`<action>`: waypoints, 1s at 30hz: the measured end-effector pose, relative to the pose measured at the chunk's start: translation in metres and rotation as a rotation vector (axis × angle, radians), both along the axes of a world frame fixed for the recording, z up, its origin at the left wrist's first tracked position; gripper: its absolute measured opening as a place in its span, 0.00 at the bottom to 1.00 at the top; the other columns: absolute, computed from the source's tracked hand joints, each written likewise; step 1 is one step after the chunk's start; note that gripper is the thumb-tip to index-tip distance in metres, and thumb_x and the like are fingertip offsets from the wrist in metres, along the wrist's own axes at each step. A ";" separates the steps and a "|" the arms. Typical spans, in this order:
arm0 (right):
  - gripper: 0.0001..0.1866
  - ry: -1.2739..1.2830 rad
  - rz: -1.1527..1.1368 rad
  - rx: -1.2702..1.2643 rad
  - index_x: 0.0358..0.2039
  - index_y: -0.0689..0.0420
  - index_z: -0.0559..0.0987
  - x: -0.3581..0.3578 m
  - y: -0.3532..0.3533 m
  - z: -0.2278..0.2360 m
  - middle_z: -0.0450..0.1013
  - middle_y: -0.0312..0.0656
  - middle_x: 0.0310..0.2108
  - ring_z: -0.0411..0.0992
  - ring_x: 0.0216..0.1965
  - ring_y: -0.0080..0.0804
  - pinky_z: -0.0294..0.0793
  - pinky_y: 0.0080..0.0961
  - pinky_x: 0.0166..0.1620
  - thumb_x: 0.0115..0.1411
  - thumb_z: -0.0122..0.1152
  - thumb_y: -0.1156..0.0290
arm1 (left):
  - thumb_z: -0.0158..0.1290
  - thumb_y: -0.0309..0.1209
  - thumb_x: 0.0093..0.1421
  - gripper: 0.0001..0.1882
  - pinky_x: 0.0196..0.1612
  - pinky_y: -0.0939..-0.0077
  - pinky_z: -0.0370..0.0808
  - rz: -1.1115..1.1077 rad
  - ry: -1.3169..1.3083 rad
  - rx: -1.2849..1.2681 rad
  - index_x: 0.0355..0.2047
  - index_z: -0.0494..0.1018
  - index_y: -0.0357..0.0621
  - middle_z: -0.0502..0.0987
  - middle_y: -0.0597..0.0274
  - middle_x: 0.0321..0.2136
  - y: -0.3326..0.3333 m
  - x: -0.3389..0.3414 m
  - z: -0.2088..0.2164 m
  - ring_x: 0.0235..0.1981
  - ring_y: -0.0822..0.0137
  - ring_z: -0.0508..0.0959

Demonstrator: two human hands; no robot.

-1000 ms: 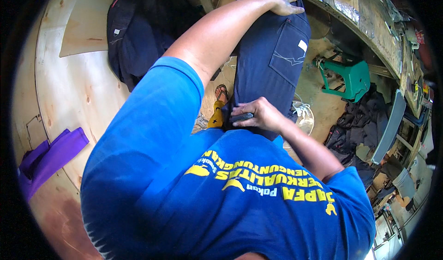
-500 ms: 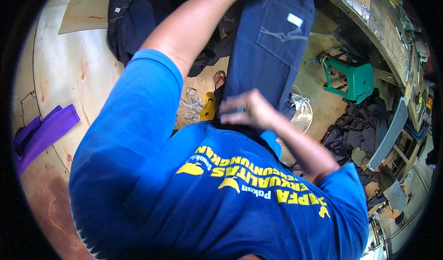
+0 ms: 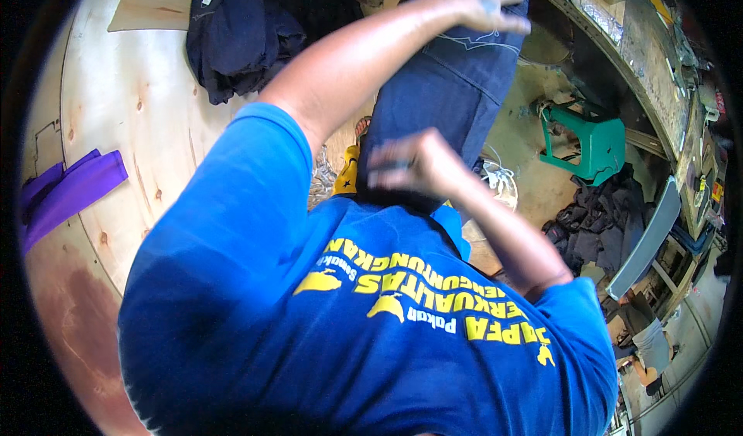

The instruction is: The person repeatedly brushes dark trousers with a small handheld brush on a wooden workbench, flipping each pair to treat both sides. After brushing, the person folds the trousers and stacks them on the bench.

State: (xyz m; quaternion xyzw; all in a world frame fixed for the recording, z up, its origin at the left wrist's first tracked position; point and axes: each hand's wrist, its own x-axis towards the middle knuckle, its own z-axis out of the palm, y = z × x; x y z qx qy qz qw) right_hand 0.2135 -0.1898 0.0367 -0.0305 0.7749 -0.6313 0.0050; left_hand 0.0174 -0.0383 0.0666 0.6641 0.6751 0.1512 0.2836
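Observation:
Dark navy denim trousers (image 3: 429, 99) lie folded lengthwise in front of me, with pale decorative stitching on a back pocket near the far end. Across that pocket reaches my left hand (image 3: 489, 6), fingers spread and nothing gripped, covering part of the stitching. My right hand (image 3: 418, 164) is at the near end of the denim, close to my body. Motion smears its fingers, so I cannot tell if they pinch the cloth. Beside the near end shows a bit of yellow cloth (image 3: 347, 171) with a dark star.
A pale plywood surface (image 3: 147, 126) on the left bears a dark garment pile (image 3: 244, 41) and purple cloth (image 3: 77, 192). To the right stand a green plastic stool (image 3: 592, 146), a heap of dark cloth (image 3: 596, 231) and a wooden bench (image 3: 650, 57). Another person (image 3: 650, 343) is farther right.
My left hand has moved right across the far end of the trousers, its fingers now spread. The denim has shifted slightly left. Dark cloth between it and the garment pile no longer shows.

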 end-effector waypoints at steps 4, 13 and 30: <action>0.16 -0.082 -0.694 0.331 0.45 0.55 0.90 -0.032 0.069 0.002 0.86 0.50 0.46 0.87 0.47 0.46 0.86 0.41 0.55 0.57 0.80 0.66 | 0.57 0.79 0.54 0.58 0.74 0.10 0.33 -0.039 0.268 -0.020 0.80 0.59 0.69 0.48 0.59 0.84 0.001 0.004 -0.042 0.84 0.46 0.43; 0.18 -0.101 -0.125 0.023 0.46 0.54 0.91 0.038 -0.015 -0.024 0.86 0.51 0.48 0.87 0.48 0.43 0.85 0.39 0.53 0.57 0.82 0.62 | 0.56 0.82 0.52 0.63 0.75 0.12 0.31 0.033 0.293 -0.110 0.82 0.54 0.70 0.43 0.58 0.85 0.028 -0.004 -0.042 0.85 0.47 0.39; 0.17 0.108 -0.815 0.274 0.44 0.53 0.91 0.034 0.090 -0.018 0.87 0.49 0.45 0.87 0.48 0.44 0.86 0.40 0.53 0.58 0.81 0.60 | 0.61 0.87 0.39 0.81 0.71 0.05 0.32 0.132 0.330 -0.327 0.85 0.36 0.65 0.22 0.57 0.84 0.070 0.026 -0.034 0.83 0.42 0.23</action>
